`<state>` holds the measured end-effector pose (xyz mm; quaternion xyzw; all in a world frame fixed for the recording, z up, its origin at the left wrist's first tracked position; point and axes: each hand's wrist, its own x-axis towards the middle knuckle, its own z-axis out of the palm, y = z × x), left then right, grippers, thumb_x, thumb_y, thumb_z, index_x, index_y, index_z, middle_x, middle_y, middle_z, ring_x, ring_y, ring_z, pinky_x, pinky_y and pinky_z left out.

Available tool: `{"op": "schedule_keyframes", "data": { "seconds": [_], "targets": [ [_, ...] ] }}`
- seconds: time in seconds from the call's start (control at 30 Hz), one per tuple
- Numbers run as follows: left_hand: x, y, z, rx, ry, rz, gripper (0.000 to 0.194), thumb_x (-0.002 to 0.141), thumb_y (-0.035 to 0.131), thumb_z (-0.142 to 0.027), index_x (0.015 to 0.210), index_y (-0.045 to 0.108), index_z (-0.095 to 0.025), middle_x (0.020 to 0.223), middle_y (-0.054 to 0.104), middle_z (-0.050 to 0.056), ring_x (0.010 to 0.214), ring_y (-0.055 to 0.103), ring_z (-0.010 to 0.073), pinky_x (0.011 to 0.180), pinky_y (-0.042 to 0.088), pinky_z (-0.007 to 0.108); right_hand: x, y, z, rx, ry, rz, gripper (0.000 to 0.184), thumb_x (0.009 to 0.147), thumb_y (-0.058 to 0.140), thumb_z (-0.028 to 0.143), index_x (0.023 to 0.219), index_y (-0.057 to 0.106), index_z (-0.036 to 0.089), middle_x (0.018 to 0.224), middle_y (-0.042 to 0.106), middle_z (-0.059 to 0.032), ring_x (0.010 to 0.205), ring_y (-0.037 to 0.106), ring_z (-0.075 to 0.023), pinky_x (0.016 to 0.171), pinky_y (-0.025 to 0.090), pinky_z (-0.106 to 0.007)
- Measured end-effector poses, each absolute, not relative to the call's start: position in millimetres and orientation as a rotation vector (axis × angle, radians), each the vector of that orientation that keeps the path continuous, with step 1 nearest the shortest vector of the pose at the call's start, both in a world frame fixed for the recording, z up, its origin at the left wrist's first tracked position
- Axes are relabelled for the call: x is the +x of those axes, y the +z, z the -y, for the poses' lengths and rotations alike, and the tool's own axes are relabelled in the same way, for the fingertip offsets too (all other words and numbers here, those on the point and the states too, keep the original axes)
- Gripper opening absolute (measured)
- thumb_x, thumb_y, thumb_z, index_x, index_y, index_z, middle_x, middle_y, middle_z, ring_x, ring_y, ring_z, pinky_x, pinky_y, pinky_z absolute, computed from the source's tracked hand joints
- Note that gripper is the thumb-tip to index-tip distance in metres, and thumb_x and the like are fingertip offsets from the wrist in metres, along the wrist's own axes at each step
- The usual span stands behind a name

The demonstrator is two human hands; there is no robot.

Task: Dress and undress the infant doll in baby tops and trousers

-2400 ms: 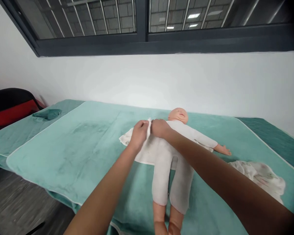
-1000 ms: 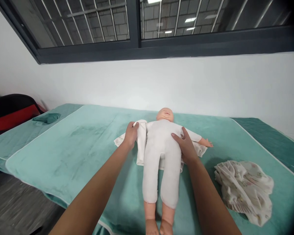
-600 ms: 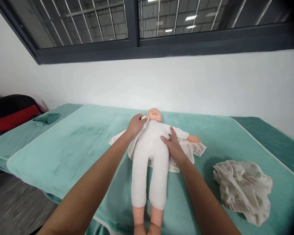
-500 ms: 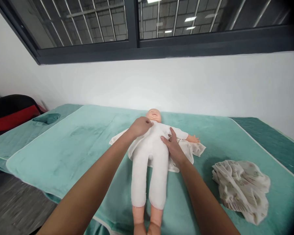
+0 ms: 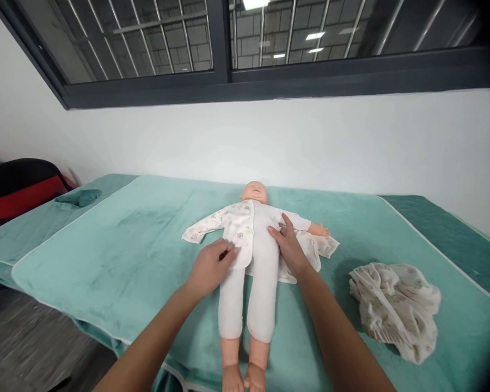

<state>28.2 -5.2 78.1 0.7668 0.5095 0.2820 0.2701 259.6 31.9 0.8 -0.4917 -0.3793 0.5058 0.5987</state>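
Note:
A baby doll [image 5: 264, 261] in a white body suit lies face up, its bare feet towards me. One side of a printed baby jacket [image 5: 239, 228] covers its chest on the left, with the sleeve spread out. The jacket's other side lies under the doll's arm on the right. My left hand [image 5: 212, 267] has curled fingers pinched at the jacket's front near its lower edge; the fingertips are partly hidden. Against the doll's right-hand side in view rests my right hand [image 5: 289, 246], thumb and fingers apart, holding nothing.
A crumpled printed cloth garment [image 5: 396, 310] lies at the right on the green padded cover [image 5: 147, 234]. Behind stands a white wall [image 5: 167, 141] below a dark-framed window [image 5: 226, 81]. A black and red bag-like object [image 5: 20, 188] is at the far left.
My left hand has moved from the doll's neck down to the jacket's lower front. The jacket's left side now lies flat over the chest. My right hand has stayed in place.

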Motion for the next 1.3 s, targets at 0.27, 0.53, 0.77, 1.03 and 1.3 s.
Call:
{"op": "schedule_keyframes", "data": {
  "seconds": [0.27,0.53,0.77,1.03,1.3],
  "targets": [
    [-27.4,29.0,-36.6,2.277,0.931,-1.928,0.042,0.09,0.05,-0.035,0.129,0.054,-0.02,0.141,0.053,0.013,0.13,0.047,0.031,0.103,0.043,0.045,259.3,0.3,-30.1,-1.119,1.163,0.872,0.101,0.072,0.078,0.053,0.156,0.025,0.038,0.144,0.052,-0.0052,0.137,0.047,-0.0267,0.111,0.045,-0.044],
    [-62.8,11.9,-92.4,2.435,0.385,-2.26,0.048,0.093,0.04,-0.026,0.14,0.046,-0.019,0.133,0.057,0.015,0.119,0.053,0.0329,0.096,0.045,0.049,259.2,1.3,-29.9,-1.098,1.184,0.828,0.103,0.072,0.079,0.051,0.157,0.022,0.037,0.148,0.048,-0.0059,0.139,0.045,-0.0254,0.113,0.043,-0.043],
    [-80.9,16.6,-121.6,2.405,0.408,-2.409,0.052,0.092,0.034,-0.014,0.142,0.046,-0.018,0.128,0.057,0.017,0.116,0.053,0.0318,0.09,0.045,0.043,260.6,2.3,-30.2,-1.127,1.184,0.845,0.104,0.072,0.078,0.052,0.157,0.02,0.037,0.15,0.046,-0.0058,0.141,0.042,-0.0262,0.115,0.04,-0.045],
    [-94.5,3.1,-118.5,2.058,0.964,-2.488,0.045,0.086,0.039,-0.008,0.125,0.059,-0.019,0.122,0.061,0.012,0.113,0.058,0.0267,0.089,0.047,0.036,262.5,1.6,-31.0,-1.149,1.177,0.877,0.104,0.072,0.078,0.055,0.157,0.021,0.038,0.151,0.044,-0.0054,0.14,0.042,-0.0267,0.114,0.042,-0.044],
    [-67.4,4.3,-107.5,2.751,0.652,-1.736,0.056,0.094,0.047,-0.042,0.145,0.045,-0.019,0.147,0.052,0.01,0.134,0.048,0.0261,0.113,0.035,0.036,261.7,5.0,-30.7,-1.181,1.178,0.869,0.097,0.076,0.077,0.054,0.154,0.023,0.039,0.152,0.041,-0.0078,0.142,0.04,-0.0248,0.117,0.036,-0.045]
  ]
}}
